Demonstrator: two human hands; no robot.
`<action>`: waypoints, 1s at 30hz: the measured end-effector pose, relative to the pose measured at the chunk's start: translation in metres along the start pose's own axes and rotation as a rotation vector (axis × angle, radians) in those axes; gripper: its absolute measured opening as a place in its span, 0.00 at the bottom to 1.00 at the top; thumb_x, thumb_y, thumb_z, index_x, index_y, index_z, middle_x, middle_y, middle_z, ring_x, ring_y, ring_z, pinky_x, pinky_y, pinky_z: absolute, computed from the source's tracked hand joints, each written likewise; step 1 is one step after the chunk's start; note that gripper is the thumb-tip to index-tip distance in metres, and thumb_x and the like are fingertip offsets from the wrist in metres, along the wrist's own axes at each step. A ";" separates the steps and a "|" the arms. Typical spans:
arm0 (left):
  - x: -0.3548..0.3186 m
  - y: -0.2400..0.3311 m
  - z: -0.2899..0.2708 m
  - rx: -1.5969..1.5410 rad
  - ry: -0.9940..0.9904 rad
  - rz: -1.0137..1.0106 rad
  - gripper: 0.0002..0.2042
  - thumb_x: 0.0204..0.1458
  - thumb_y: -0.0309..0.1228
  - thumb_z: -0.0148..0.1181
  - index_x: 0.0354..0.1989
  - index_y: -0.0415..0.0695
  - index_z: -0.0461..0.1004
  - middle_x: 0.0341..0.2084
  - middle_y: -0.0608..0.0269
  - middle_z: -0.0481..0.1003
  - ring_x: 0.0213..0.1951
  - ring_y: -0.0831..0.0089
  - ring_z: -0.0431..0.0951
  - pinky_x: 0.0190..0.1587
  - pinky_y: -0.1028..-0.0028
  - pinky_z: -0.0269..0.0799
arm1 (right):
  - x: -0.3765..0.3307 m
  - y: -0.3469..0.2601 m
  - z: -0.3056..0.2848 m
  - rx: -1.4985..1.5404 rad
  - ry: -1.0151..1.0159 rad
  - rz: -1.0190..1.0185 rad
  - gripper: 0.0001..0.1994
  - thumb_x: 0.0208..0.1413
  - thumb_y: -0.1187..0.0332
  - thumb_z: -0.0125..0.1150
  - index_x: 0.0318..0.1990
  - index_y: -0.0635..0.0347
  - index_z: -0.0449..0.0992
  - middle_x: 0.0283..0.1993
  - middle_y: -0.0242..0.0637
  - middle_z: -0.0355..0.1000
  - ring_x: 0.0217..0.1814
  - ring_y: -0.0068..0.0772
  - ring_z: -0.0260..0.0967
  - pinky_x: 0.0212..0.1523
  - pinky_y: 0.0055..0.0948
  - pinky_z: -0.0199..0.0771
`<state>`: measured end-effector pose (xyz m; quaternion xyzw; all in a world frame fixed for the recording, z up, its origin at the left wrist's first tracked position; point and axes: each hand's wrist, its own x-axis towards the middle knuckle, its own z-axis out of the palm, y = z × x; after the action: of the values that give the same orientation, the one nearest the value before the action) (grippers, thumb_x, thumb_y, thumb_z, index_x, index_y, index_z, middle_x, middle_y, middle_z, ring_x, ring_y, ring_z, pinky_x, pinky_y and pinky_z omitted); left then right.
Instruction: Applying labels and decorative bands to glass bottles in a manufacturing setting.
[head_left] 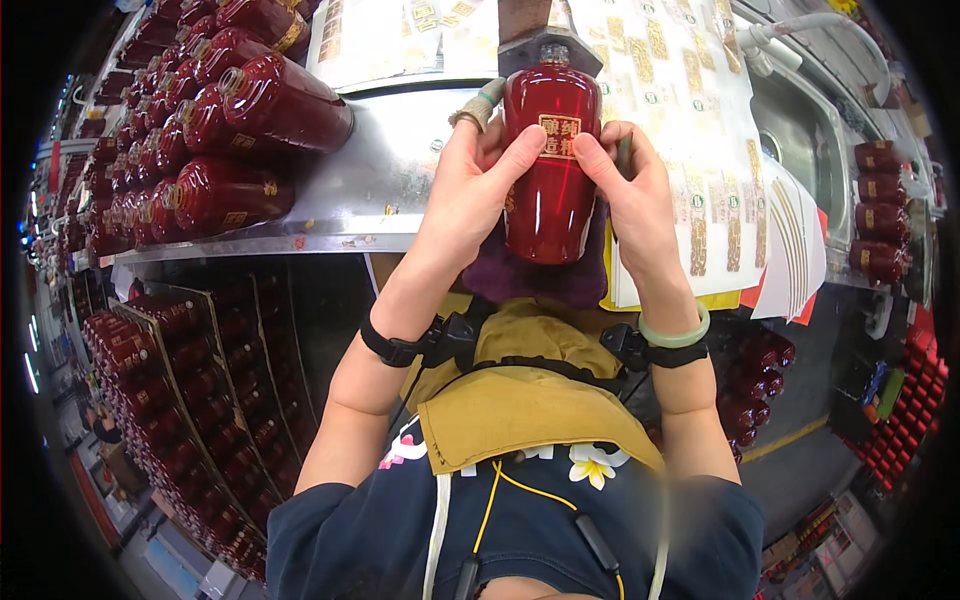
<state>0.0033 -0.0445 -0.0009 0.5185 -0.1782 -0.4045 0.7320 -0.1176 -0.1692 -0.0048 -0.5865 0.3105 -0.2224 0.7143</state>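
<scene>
So we're holding a red bottle lying on the purple cloth at the bench edge, left hand and right hand both clamping it, thumbs pressing its gold label. More red bottles are stacking up left, sticker sheets lying right.

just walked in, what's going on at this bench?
A person holds a dark red bottle lying on a purple cloth at the edge of a metal table. The left hand and right hand press their thumbs on a gold label on the bottle's front. Labelled red bottles lie stacked at left; label sheets are spread at right, and crates of bottles stand below.
</scene>
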 end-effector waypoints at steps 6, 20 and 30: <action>0.000 0.000 0.000 -0.002 0.000 -0.002 0.37 0.64 0.32 0.64 0.75 0.33 0.49 0.63 0.46 0.70 0.61 0.67 0.74 0.63 0.68 0.72 | 0.001 0.003 0.000 0.006 0.006 -0.031 0.15 0.60 0.63 0.74 0.40 0.57 0.71 0.30 0.18 0.60 0.32 0.11 0.53 0.34 0.16 0.56; 0.001 0.000 0.000 0.022 0.012 -0.002 0.36 0.63 0.32 0.65 0.74 0.34 0.53 0.62 0.47 0.71 0.60 0.67 0.75 0.63 0.67 0.73 | 0.004 -0.002 0.001 0.021 0.019 0.024 0.15 0.58 0.63 0.75 0.37 0.57 0.71 0.30 0.17 0.59 0.32 0.11 0.52 0.32 0.16 0.54; 0.001 -0.001 0.003 0.046 0.038 0.009 0.36 0.60 0.33 0.69 0.72 0.34 0.56 0.60 0.48 0.72 0.59 0.68 0.76 0.61 0.68 0.74 | 0.006 0.004 0.003 0.001 0.025 -0.052 0.17 0.57 0.61 0.76 0.34 0.57 0.70 0.29 0.18 0.57 0.31 0.12 0.50 0.31 0.17 0.53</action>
<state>0.0014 -0.0473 -0.0012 0.5419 -0.1758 -0.3870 0.7250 -0.1110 -0.1703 -0.0098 -0.5910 0.3040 -0.2484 0.7047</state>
